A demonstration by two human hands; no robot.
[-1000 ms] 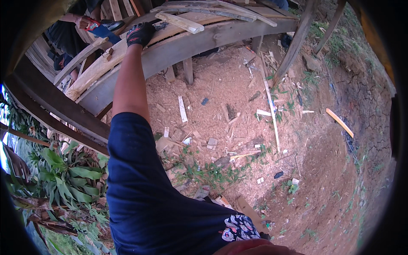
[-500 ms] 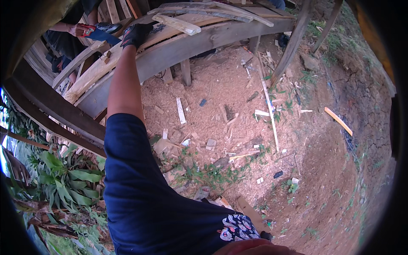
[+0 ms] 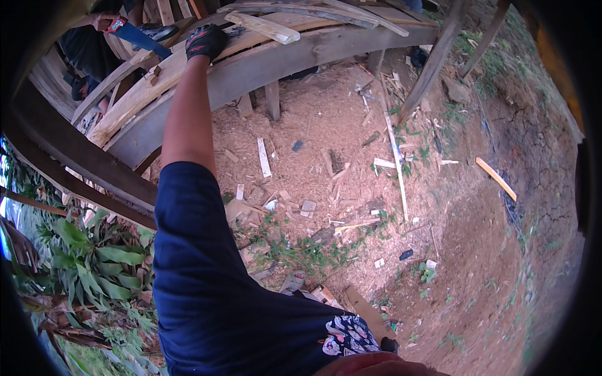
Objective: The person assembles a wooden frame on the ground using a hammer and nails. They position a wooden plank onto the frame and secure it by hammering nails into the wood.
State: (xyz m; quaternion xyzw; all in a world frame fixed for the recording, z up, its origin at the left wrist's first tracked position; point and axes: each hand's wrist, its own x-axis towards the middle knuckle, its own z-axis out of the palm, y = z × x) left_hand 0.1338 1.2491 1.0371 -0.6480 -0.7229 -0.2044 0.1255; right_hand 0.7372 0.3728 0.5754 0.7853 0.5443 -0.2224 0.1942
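The timber frame [image 3: 263,62] of long grey beams and pale planks fills the upper part of the head view, standing raised above a slope of red earth [image 3: 489,269] strewn with sawdust and wood offcuts [image 3: 263,156]. Broad green leaves [image 3: 94,263] crowd the lower left beyond a dark beam [image 3: 81,169]. The person's arm, in a dark blue sleeve [image 3: 207,276], stretches up across the view to the frame. At its end one gloved hand [image 3: 205,41], in a black glove with red marks, rests flat on the top of a pale plank [image 3: 157,78], pressing down rather than grasping; which of the two hands it is cannot be told, and no second hand of the person shows. A short pale board [image 3: 263,27] lies loose on top of the frame just right of the glove. At the upper left, another person's bare hand [image 3: 102,20] grips the red handle of a blue handsaw [image 3: 139,39], its blade angled toward the same plank. Judged from this, the step in hand is steadying the plank while it is sawn; the next move calls for firm downward pressure, with the glove kept well off the blade's line.
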